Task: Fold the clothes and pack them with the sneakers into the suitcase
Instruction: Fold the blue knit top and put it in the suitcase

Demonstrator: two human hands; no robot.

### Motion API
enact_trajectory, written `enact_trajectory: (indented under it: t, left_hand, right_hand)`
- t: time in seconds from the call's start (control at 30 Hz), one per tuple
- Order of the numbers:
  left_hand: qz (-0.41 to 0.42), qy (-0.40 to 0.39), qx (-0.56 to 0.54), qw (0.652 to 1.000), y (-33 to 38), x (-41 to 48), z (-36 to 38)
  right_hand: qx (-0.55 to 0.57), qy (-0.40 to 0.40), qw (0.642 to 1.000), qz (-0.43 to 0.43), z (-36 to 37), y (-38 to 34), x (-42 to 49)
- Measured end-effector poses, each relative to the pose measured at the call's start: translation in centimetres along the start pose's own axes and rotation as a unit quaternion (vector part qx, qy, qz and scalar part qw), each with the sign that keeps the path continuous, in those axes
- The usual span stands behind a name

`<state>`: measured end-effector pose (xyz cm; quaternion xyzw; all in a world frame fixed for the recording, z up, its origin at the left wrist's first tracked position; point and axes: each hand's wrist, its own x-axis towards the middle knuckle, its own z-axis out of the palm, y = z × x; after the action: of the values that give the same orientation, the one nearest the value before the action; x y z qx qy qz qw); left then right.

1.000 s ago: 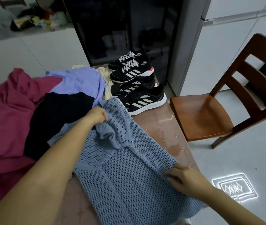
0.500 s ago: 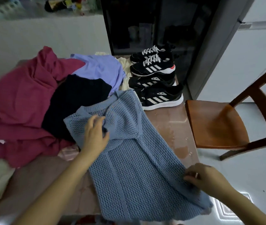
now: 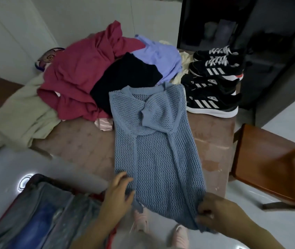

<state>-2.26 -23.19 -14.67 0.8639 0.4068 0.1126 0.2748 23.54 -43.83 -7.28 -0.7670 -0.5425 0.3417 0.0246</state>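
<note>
left grip (image 3: 119, 193) + right grip (image 3: 213, 214) pinching hem corners of sweater (image 3: 157, 159) | risk: losing tucked sleeves far ahead of grips on fold-up | cause: slack open knit, uneven pull

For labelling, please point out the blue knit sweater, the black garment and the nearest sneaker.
blue knit sweater (image 3: 154, 159): head view, mid body.
black garment (image 3: 125, 78): head view, its middle.
nearest sneaker (image 3: 213, 105): head view, striped side.

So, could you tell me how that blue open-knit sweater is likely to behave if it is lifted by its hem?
Probably floppy: the blue knit sweater hangs past the table edge and bunches where the right hand grips its hem. Likely light, given the open mesh. Its folded-in sleeves may slip open when lifted.
</note>
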Motion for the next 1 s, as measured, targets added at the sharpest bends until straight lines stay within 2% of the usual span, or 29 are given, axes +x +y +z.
enact_trajectory:
  t: [0.07,0.13,0.17,0.27,0.3,0.4,0.47,0.6,0.7,0.87,1.0]
  left_hand:
    - [-0.079,0.081,-0.036,0.993,-0.2,-1.1,0.2]
    - [-0.214,0.167,-0.081,0.959,-0.1,-1.9,0.5]
    - [-0.266,0.187,-0.128,0.937,-0.1,-2.2,0.9]
    - [-0.358,0.138,-0.318,0.867,0.0,-2.7,1.7]
    - [-0.367,0.117,-0.341,0.858,0.1,-2.9,1.8]
    - [-0.333,0.064,-0.301,0.891,1.0,-3.4,1.5]
    - [-0.307,0.050,-0.296,0.903,1.8,-3.7,0.8]
    - [-0.300,0.046,-0.285,0.909,1.1,-4.8,0.8]
    - [-0.285,0.078,-0.307,0.905,1.0,-5.7,0.9]
    - [-0.282,0.089,-0.348,0.889,2.2,-6.4,0.7]
    - [-0.229,0.081,-0.335,0.910,2.9,-7.2,-0.1]
  right_hand:
    - [0.036,0.049,0.997,0.057,0.4,0.6,0.3]
    - [0.066,0.125,0.980,0.138,1.0,1.4,0.6]
    - [0.077,0.135,0.973,0.169,1.3,1.7,0.8]
    - [0.114,0.101,0.968,0.198,2.4,2.5,1.1]
    - [0.117,0.083,0.970,0.197,2.3,2.5,1.2]
    - [0.089,0.036,0.982,0.164,2.0,2.2,0.9]
    - [0.108,0.049,0.982,0.148,2.0,2.3,0.6]
    - [0.258,0.081,0.957,0.110,2.3,3.0,-0.8]
    - [0.212,0.099,0.971,0.051,3.0,4.1,-1.8]
    - [0.124,0.205,0.971,0.018,4.1,5.6,-2.2]
    - [0.103,0.314,0.943,-0.041,4.4,5.5,-2.9]
